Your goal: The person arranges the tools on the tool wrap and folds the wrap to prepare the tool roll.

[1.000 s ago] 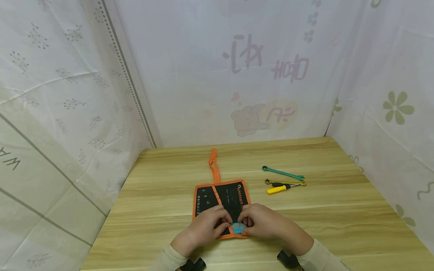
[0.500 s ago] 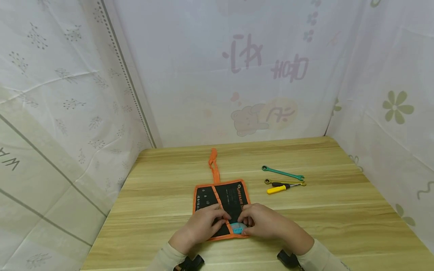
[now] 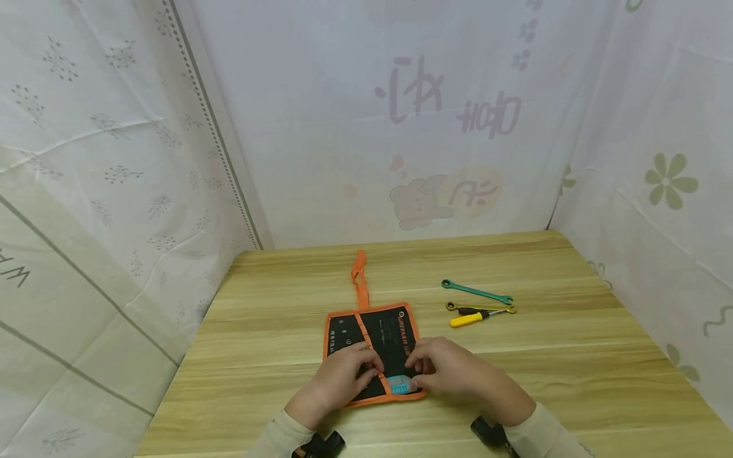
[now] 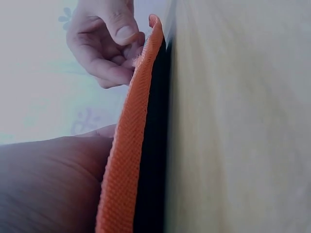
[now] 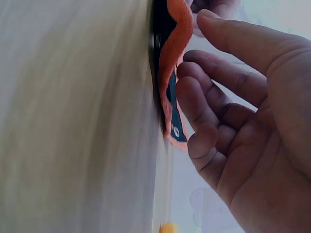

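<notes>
Touching black pouch (image 3: pixel 389 334) — left hand (image 3: pixel 342 376); near blue piece (image 3: pixel 399 385) — right hand (image 3: pixel 446 367).

On the worktop (image 3: pixel 275 356) lies a pouch (image 3: pixel 392 337), its strap (image 3: pixel 364 294) toward twelve o'clock. The left hand (image 3: pixel 342 376) is over its eight o'clock side, the right hand (image 3: pixel 446 369) at four, a piece (image 3: pixel 398 384) between them toward five. At two o'clock lie the far wrench (image 3: pixel 477 292), the near wrench (image 3: pixel 451 306), then a screwdriver (image 3: pixel 466 320).

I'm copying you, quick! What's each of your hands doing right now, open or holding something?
Left hand: over the pouch; can't tell whether it's gripping.
Right hand: open, fingers loosely bent, holding nothing.
</notes>
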`<state>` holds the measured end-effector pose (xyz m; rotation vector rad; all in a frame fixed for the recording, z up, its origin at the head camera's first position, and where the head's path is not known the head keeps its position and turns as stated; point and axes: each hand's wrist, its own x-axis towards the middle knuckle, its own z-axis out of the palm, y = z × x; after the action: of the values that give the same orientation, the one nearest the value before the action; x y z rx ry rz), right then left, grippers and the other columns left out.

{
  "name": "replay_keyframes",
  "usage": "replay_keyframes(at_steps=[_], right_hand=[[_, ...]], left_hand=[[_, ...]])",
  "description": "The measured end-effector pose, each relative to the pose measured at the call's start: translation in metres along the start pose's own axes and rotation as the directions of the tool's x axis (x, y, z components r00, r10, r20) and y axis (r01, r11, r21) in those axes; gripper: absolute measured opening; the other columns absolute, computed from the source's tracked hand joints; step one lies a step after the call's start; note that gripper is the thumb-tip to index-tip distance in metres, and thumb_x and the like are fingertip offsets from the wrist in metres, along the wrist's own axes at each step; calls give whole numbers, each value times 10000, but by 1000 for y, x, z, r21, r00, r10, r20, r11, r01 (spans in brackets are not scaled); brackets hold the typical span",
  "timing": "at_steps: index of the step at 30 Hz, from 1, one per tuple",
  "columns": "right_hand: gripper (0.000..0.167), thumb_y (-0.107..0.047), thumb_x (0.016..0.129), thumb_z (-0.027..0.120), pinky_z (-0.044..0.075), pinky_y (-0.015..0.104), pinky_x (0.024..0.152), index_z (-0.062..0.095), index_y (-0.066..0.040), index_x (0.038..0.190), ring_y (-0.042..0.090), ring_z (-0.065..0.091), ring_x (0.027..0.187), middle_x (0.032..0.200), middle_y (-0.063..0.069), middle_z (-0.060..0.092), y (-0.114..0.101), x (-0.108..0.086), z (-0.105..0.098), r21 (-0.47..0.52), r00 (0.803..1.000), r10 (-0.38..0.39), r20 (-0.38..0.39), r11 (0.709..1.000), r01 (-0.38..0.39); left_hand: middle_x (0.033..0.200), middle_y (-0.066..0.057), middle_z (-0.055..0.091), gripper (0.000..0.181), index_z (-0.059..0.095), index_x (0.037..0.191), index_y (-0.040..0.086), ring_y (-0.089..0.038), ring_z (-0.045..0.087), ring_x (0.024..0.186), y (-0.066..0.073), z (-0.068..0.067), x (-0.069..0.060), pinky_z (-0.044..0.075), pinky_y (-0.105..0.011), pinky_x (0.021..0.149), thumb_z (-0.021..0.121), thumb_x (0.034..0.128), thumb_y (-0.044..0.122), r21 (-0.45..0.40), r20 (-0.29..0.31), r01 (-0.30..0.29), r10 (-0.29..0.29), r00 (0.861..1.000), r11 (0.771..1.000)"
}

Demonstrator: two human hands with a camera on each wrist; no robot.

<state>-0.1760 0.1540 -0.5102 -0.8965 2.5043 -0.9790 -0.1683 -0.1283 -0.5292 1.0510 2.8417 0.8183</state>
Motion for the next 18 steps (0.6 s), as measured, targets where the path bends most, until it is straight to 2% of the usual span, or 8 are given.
replay_keyframes(at_steps=[9, 14, 18], right_hand=[[205, -290, 938, 825, 528, 256, 712, 789, -202, 1121, 30, 595, 801, 919, -160, 624, 10, -3, -7, -9, 997, -33, -72, 999, 32], [210, -304, 956, 805, 545, 271, 744, 781, -200, 1137, 26, 607, 845, 933, -175, 614, 11, -7, -14, -14, 993, 13, -116, 1000, -15], [197, -258, 964, 798, 550, 292, 775, 773, -188, 1146, 37, 607, 882, 954, -167, 621, 14, -10, -21, -31, 983, 53, -178, 998, -60]], left_hand=[[921, 188, 573, 106, 726, 984, 306, 43, 533, 763, 1, 0, 0, 498, -194, 683, 761, 994, 207, -3, 6, 11, -11, 1000, 1000], [926, 190, 571, 109, 717, 987, 312, 42, 532, 765, 0, 1, 0, 499, -197, 685, 755, 999, 210, 0, 13, 17, -17, 1000, 1000], [927, 193, 566, 108, 713, 990, 314, 41, 528, 764, 0, 1, 0, 497, -196, 681, 749, 1003, 213, 1, 16, 21, -21, 1000, 1000]])
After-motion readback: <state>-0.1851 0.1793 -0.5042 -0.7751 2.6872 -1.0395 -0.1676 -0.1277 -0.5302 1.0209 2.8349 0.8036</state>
